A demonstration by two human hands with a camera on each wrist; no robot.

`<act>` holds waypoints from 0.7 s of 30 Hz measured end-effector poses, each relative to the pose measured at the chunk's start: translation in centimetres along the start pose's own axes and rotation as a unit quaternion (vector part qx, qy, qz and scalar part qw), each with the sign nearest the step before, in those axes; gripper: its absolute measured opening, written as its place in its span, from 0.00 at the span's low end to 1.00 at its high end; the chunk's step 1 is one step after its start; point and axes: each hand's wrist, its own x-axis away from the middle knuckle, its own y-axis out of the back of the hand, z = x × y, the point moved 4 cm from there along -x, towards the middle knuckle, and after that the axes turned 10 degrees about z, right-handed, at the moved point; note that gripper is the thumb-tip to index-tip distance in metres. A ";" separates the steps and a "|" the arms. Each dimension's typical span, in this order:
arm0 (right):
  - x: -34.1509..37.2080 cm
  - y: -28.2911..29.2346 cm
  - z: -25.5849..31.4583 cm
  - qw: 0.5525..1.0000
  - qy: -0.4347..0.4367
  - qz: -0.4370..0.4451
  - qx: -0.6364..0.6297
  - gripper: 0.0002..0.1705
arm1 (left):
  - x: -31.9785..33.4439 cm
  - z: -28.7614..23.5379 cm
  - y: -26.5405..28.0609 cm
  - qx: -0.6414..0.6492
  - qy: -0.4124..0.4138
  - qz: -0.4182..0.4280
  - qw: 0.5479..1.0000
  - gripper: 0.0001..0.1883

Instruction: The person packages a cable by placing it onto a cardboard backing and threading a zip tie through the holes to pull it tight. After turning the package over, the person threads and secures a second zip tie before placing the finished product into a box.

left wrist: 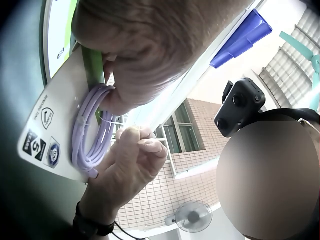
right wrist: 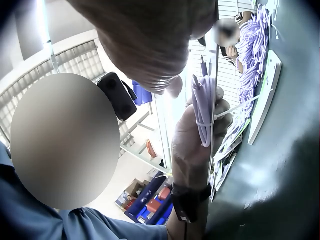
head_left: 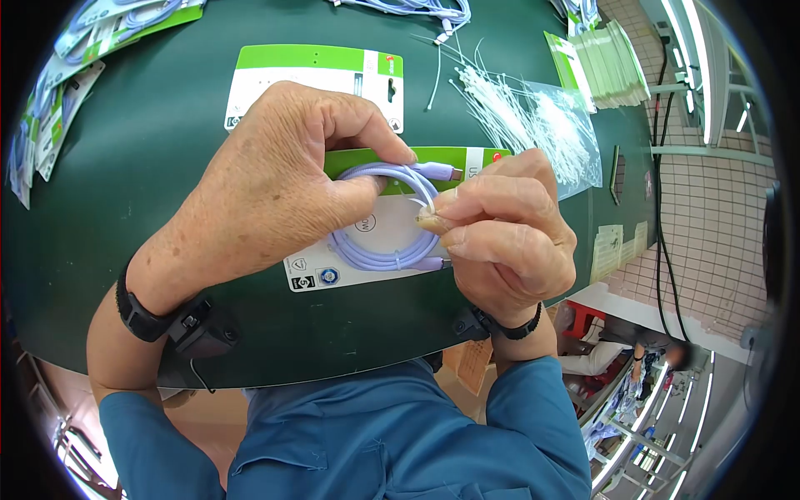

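A coiled lilac USB cable [head_left: 379,262] lies against a green-and-white packaging card [head_left: 300,263]. My left hand [head_left: 258,171] holds the coil and card together at the upper left, thumb on the cable; in the right wrist view its fingers reach behind the card. Thumb and forefinger of my right hand [head_left: 521,229] pinch a thin white cable tie [left wrist: 106,120] at the coil's right side. On the card's back, another length of cable tie [right wrist: 245,106] sticks out. One cable plug [head_left: 440,172] shows at the upper right of the coil.
Another card [head_left: 258,79] lies just beyond my hands on the green table [head_left: 142,142]. A bag of white cable ties [head_left: 542,125] sits at the back right, beside stacked cards [head_left: 612,62]. Carded cables [head_left: 71,83] pile up at the left, and loose cables [head_left: 417,7] lie at the far edge.
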 end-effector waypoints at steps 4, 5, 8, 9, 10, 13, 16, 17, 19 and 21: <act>0.2 -0.1 -0.3 1.000 -0.002 -0.009 -0.014 0.15 | 0.1 -0.1 0.0 -0.027 -0.007 -0.004 1.000 0.15; 0.2 -0.1 -0.5 1.000 -0.006 -0.011 -0.024 0.15 | 0.1 0.0 0.0 -0.036 -0.011 -0.008 0.999 0.15; 0.1 -0.1 -0.5 0.999 -0.012 -0.011 -0.032 0.15 | 0.1 0.0 0.0 -0.047 -0.013 -0.011 0.999 0.15; 0.0 0.0 -0.5 0.999 -0.014 -0.009 -0.028 0.15 | 0.1 0.0 0.0 -0.050 -0.012 -0.009 0.999 0.15; 0.0 0.0 -0.4 1.000 -0.016 -0.008 -0.024 0.15 | 0.0 0.0 -0.1 -0.053 -0.010 -0.007 0.999 0.15; 0.0 -0.1 -0.5 0.999 -0.020 -0.014 -0.034 0.16 | 0.0 0.1 -0.1 -0.052 -0.011 -0.006 0.999 0.15; 0.1 -0.1 -0.6 0.999 -0.024 -0.017 -0.037 0.16 | 0.0 0.2 -0.1 -0.048 -0.009 -0.005 0.999 0.15; 0.1 -0.1 -0.6 0.999 -0.025 -0.016 -0.036 0.16 | 0.0 0.2 -0.1 -0.045 -0.006 -0.004 0.999 0.15; 0.0 0.0 -0.6 0.999 -0.026 -0.015 -0.035 0.16 | 0.0 0.3 -0.2 -0.042 -0.003 -0.003 0.999 0.15; 0.0 0.1 -0.4 1.000 -0.020 0.010 -0.020 0.18 | 0.0 0.4 -0.2 -0.042 0.002 -0.004 0.999 0.16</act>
